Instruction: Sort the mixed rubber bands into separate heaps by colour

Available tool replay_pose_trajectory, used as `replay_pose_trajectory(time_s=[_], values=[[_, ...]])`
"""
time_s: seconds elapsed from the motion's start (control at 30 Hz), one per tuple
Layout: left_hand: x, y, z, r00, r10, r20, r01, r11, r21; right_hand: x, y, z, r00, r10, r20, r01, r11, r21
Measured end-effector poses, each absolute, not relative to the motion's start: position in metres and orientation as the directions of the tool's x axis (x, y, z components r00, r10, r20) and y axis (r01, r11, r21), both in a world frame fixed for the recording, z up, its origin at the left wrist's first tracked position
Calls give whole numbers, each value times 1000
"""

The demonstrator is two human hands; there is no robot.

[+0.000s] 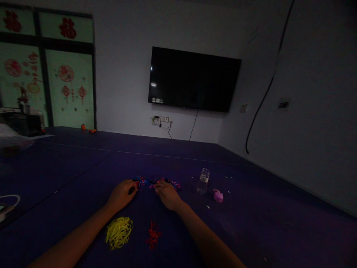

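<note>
Tabletop in dark purple spreads below a black television. On it the left hand is at the left end of a mixed heap of blue, pink and dark loops, fingers curled; the right hand lies over the heap's right part, fingers bent down onto it. I cannot tell whether either grips a strand. Nearer the body sit a yellow pile and smaller red loops. Picking through the heap seems the step in hand; the next move calls for a fine pinch, freeing one loop without dragging neighbours.
</note>
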State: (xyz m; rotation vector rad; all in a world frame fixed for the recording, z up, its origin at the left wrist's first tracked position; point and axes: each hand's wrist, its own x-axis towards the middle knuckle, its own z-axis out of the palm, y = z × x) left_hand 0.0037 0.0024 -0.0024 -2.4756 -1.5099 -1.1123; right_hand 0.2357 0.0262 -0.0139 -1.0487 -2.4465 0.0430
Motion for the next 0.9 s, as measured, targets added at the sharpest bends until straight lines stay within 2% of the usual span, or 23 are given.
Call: replay_pose_trajectory(time_s=[0.27,0.37,0.47,0.7,0.9], values=[[3,2,-3,272,759,591,783,-532,323,238,29,-14,-555,693,460,651,706,-278],[4,1,-2,277,763,584,785,-530,321,237,25,-11,-512,734,446,693,659,-291],[4,1,-1,281,769,575,790,-525,317,235,19,-7,-464,774,431,750,602,-273],[2,1,-2,284,767,575,787,-529,317,231,11,2,-579,688,437,676,705,-215],[3,2,-3,268,764,586,787,-525,325,230,7,-2,-571,726,383,732,661,-163]])
